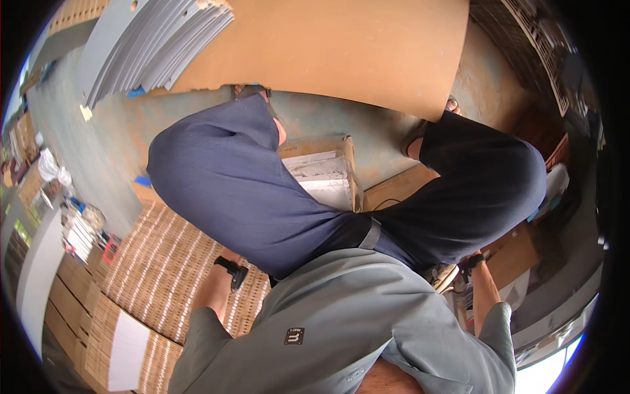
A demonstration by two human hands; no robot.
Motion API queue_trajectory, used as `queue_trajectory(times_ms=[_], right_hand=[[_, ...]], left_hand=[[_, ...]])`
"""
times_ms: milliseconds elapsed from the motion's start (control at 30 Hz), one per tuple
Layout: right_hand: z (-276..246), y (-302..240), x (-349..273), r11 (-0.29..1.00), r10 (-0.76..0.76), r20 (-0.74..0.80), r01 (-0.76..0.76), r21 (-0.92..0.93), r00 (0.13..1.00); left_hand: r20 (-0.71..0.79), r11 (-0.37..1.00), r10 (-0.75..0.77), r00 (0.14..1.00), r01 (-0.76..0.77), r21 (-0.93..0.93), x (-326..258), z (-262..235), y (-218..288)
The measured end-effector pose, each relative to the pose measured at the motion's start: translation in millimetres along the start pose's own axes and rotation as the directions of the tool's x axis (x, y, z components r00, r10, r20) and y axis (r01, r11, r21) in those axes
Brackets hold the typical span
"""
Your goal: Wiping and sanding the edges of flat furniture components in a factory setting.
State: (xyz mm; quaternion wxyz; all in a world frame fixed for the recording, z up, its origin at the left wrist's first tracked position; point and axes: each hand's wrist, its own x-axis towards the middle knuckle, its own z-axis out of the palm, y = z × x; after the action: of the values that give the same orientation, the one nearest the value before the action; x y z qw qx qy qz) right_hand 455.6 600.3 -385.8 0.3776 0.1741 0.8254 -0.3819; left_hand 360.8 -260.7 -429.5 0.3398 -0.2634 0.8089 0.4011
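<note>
Head view: left hand (220, 279) rests on stacked cardboard (164, 262).

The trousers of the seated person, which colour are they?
The trousers are dark navy blue, best seen in the head view.

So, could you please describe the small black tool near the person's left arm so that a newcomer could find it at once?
Start at the wide stack of corrugated cardboard sheets on the left, beside the navy-trousered thigh. At its right edge, by the left forearm, lies the black tool. It is the only dark thing on the pale brown stack.
</note>
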Motion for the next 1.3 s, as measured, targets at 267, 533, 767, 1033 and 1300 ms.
queue_trajectory(times_ms=[267, 533, 767, 1033, 1300], right_hand=[[-69.5, -39.2, 82.2, 0.990, -0.117, 0.146, 0.128, -0.061, 0.982], [-109.3, -73.4, 174.7, 0.953, -0.236, 0.269, 0.277, -0.126, 0.934], [-100.1, -79.4, 255.8, 0.892, -0.403, 0.286, 0.443, -0.089, 0.869], [32.6, -166.0, 348.5, 0.684, -0.721, 0.329, 0.701, 0.201, 0.610], [26.8, -229.5, 377.7, 0.537, -0.828, 0.333, 0.807, 0.244, 0.451]], left_hand=[[-0.083, 0.999, -0.025, 0.996, 0.028, 0.035, -25.1, 66.3, -6.2], [-0.088, 0.988, -0.132, 0.987, 0.138, 0.065, -13.8, 92.9, 51.7], [-0.237, 0.989, -0.147, 0.960, 0.142, -0.040, -26.2, 103.1, 28.8], [-0.657, 0.973, -0.129, 0.743, 0.224, 0.063, -16.2, 149.6, 7.4], [-0.900, 0.985, 0.087, 0.427, 0.097, 0.142, -170.6, 151.4, 165.7]])
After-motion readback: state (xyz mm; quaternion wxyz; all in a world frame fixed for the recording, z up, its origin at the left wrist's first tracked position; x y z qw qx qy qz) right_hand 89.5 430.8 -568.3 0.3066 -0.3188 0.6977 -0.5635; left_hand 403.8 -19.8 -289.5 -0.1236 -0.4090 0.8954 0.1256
